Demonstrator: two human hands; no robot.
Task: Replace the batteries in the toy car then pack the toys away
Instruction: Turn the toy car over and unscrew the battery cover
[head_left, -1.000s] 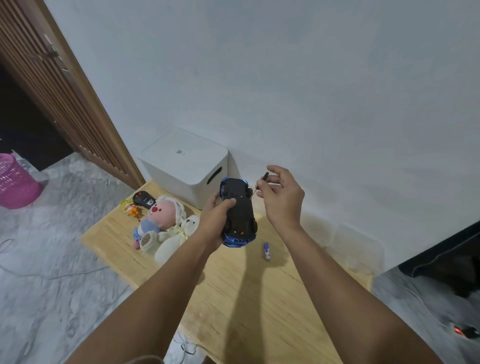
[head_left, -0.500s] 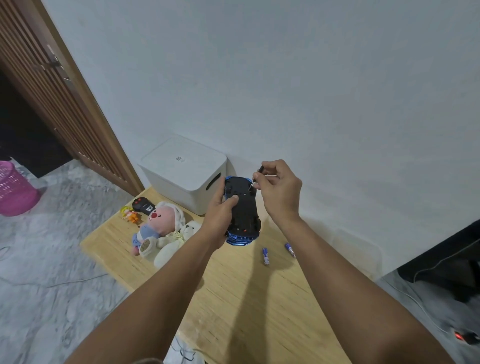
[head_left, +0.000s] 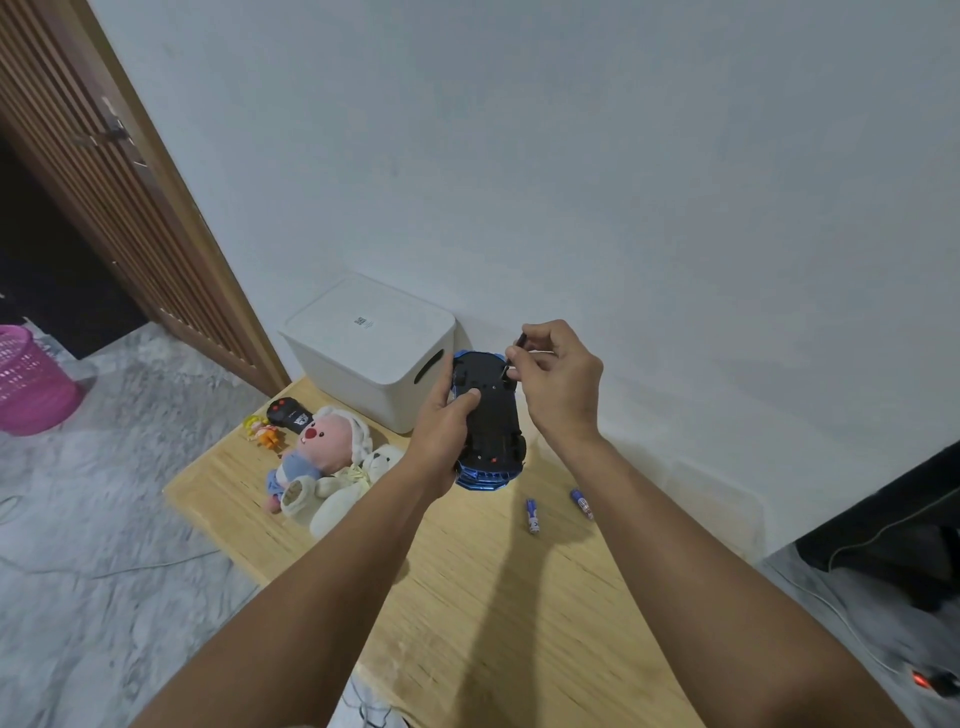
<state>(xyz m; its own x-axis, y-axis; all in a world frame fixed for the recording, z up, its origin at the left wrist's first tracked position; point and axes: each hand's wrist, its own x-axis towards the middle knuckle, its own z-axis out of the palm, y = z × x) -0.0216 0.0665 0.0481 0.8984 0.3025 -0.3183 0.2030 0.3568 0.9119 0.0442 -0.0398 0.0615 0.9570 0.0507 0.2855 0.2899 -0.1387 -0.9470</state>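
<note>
Pale woodgrain table (head_left: 519, 597); left grip (head_left: 441, 441) round glossy upturned car (head_left: 491, 426), right grip (head_left: 558, 379) pinching thin screwdriver (head_left: 511, 353).

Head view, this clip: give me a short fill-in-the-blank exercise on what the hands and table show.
1. The left hand holds the toy car with its ____ facing the camera.
2. The right hand pinches a small ____ against the car.
3. ____ batteries lie loose on the wooden table.
4. The white box stands with its lid ____.

Missing words: underside; screwdriver; Two; on
</note>
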